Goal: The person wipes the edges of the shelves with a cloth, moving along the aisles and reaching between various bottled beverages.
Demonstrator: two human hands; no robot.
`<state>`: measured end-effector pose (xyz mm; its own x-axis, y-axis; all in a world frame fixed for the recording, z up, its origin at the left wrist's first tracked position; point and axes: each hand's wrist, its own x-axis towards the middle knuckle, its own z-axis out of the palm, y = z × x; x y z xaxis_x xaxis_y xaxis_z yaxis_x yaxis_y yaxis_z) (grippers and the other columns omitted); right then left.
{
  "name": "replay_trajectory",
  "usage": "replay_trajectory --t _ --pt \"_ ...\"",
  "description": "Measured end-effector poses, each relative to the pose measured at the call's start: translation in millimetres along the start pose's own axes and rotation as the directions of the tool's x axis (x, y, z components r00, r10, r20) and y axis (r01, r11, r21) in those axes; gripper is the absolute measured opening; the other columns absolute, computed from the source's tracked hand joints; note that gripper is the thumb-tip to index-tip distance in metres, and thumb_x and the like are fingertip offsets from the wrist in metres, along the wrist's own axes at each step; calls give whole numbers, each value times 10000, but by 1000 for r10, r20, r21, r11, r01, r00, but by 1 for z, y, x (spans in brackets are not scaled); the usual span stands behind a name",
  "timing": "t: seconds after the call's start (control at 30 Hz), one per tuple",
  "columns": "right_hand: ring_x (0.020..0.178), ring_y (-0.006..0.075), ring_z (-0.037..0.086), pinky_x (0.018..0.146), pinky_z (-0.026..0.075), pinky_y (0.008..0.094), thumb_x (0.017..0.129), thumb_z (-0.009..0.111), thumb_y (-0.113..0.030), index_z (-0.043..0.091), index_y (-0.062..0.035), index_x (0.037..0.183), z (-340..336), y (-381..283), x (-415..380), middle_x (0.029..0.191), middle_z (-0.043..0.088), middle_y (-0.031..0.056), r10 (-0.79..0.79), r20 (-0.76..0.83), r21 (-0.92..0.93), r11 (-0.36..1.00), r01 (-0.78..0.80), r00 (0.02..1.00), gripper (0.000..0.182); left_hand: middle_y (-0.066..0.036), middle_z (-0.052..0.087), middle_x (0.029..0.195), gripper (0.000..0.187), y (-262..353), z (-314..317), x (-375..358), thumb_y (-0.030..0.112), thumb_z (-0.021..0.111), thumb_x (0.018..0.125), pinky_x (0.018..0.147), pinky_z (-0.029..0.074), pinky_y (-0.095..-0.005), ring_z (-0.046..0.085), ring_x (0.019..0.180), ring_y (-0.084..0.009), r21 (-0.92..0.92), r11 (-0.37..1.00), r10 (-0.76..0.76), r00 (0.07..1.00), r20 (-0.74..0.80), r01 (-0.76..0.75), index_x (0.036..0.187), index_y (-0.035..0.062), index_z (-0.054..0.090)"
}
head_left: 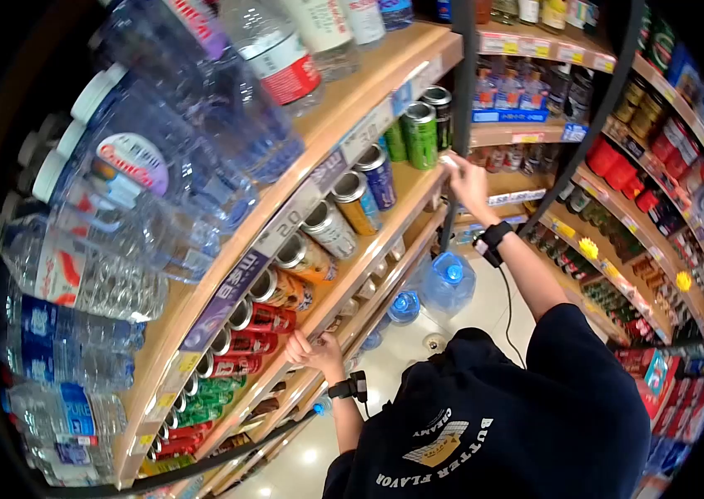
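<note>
My left hand (pixel 314 351) is at the front edge of the drinks shelf, beside the red cans (pixel 269 317). Its fingers are loosely bent and slightly apart, and I see nothing in them. Farther up, my right hand (pixel 468 181) is at the shelf's far end, just below a green can (pixel 420 135). Its fingers are pinched together at a small white thing (pixel 449 160), too small to make out. Between the hands stand orange cans (pixel 306 256), a white can (pixel 329 229) and a blue can (pixel 376 177).
Large water bottles (pixel 131 162) fill the upper shelf (pixel 319 145) at left. Blue-capped water jugs (pixel 448 284) stand on the floor beyond the shelf. Curved shelves (pixel 618 208) of goods line the right. Black cables hang from both wrist devices.
</note>
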<state>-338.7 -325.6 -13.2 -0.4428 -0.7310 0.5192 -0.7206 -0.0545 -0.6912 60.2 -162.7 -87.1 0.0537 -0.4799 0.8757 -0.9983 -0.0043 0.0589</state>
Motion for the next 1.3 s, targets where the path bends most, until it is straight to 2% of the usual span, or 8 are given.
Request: replay_trajectory --t 0.3,0.43,0.6,0.9,1.0,1.07,1.17,1.3 --pt "759 368 649 645 493 392 883 560 -167 636 -51 1107 28 1 8 761 616 253 71 -31 175 983 -65 997 264 -143 424 1205 681 -4 -1 -3 45 609 623 951 347 -492 398 1135 -319 23 1000 2 1000 0 -2 1261 38 372" --pt "824 378 644 666 485 385 906 521 -139 621 -30 1114 39 21 9 936 593 294 -113 -83 187 974 127 990 256 -139 424 1183 684 1 -4 3 29 607 613 952 352 -479 398 1134 -318 17 1000 -16 1000 -4 16 1256 43 374" --pt "605 352 610 596 466 384 899 537 -121 628 -28 1114 31 3 0 732 595 266 -116 25 226 968 107 993 251 -140 422 1185 685 3 -2 4 30 610 604 957 344 -492 396 1125 -326 26 1000 -6 1000 -15 7 1246 44 375" --pt "708 418 610 605 481 440 900 544 -148 641 -35 1073 42 -33 -33 750 578 279 -61 18 234 971 55 998 228 -158 418 1190 711 -1 1 -3 49 626 598 974 309 -524 379 1121 -344 -4 1000 -13 1000 17 13 1257 37 360" --pt "587 307 638 547 495 377 920 521 -176 636 -30 1094 37 -32 -37 744 631 227 -126 11 183 975 122 992 254 -172 447 1183 644 -5 8 -13 50 618 626 965 292 -547 404 1093 -370 -24 999 -23 999 -23 23 1236 28 414" --pt "588 333 620 527 496 414 858 548 -198 680 -78 974 25 -34 -32 691 630 185 50 351 -113 993 -11 935 213 -172 502 1121 554 -3 9 -24 68 618 677 901 383 -499 482 1024 -317 233 972 -28 999 30 20 1199 16 441" --pt "592 336 612 540 486 437 764 582 -223 659 -60 713 27 -11 -21 660 618 179 -160 255 -105 976 192 954 187 -173 497 1133 562 14 15 -16 72 621 675 912 376 -500 474 1038 -320 73 992 112 982 -155 -102 1205 13 441" --pt "552 330 595 521 471 441 657 598 -118 595 -40 585 20 -19 -10 570 573 179 71 193 -62 996 -61 979 106 -174 489 1149 574 63 19 -5 76 625 673 928 366 -501 464 1057 -323 -124 982 103 951 -293 -144 1212 10 440"
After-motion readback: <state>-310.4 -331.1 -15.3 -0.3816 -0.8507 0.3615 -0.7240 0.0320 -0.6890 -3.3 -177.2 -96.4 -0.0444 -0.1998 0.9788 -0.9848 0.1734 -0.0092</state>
